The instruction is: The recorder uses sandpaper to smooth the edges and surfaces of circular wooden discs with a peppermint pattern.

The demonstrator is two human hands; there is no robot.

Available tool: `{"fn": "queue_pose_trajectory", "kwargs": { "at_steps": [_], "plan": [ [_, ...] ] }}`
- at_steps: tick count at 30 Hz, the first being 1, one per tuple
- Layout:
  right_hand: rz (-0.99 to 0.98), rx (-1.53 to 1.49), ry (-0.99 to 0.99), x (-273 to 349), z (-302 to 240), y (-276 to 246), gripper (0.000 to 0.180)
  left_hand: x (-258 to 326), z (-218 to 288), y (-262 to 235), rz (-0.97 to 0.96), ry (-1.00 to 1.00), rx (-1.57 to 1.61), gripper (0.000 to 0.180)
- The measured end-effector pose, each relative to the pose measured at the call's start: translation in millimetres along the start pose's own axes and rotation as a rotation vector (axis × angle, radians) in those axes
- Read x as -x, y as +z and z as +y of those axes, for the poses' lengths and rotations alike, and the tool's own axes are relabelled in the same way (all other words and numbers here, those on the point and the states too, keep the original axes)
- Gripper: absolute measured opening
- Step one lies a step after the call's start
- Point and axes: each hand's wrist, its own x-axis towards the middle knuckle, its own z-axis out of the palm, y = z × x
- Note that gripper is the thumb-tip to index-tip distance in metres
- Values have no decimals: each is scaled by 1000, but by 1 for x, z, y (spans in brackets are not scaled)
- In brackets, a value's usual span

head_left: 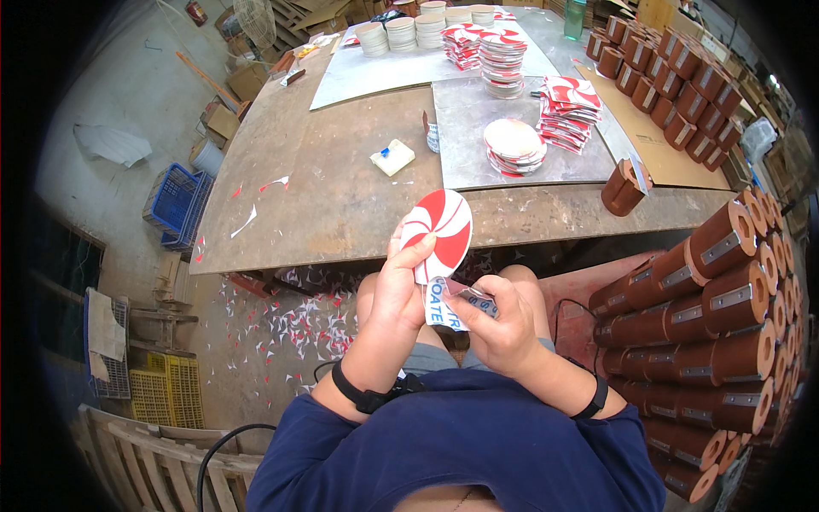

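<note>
Above my lap, my left hand pinches a round disc with a red and white swirl face, thumb on the face. Just below its lower edge, my right hand grips a folded piece of sandpaper, its white back printed in blue. The sandpaper lies close against the disc's lower rim; whether they touch I cannot tell. On the table ahead stand a short stack of discs, a taller stack of swirl discs and a pile of square-cut swirl sheets.
A yellowish block and a curled brown piece lie on the wooden table. Brown cylinders stand at the far right; more are stacked beside my right arm. Paper scraps litter the floor, near a yellow crate.
</note>
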Motion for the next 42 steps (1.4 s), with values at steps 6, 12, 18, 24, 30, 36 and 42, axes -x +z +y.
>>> {"fn": "queue_pose_trajectory", "kwargs": {
  "at_steps": [6,12,18,24,30,36,42],
  "plan": [
    [144,105,-41,-15,14,-4,31,3,2,-1,-39,-34,95,49],
    [221,106,200,-17,46,-17,44,15,4,4,-192,-108,42,57],
    [75,-11,-37,-15,27,-26,44,12,12,-3,-224,-97,-36,66],
    [220,69,41,-21,34,-40,41,17,19,-2,-247,-101,-150,70],
    [96,-6,242,-13,49,-35,38,16,23,-11,-506,-232,-167,71],
    [54,-798,584,-20,27,-39,41,17,22,-1,-363,-56,-521,71],
    [255,-947,845,-16,27,-7,40,11,3,0,-127,59,-185,57]
  ]
}}
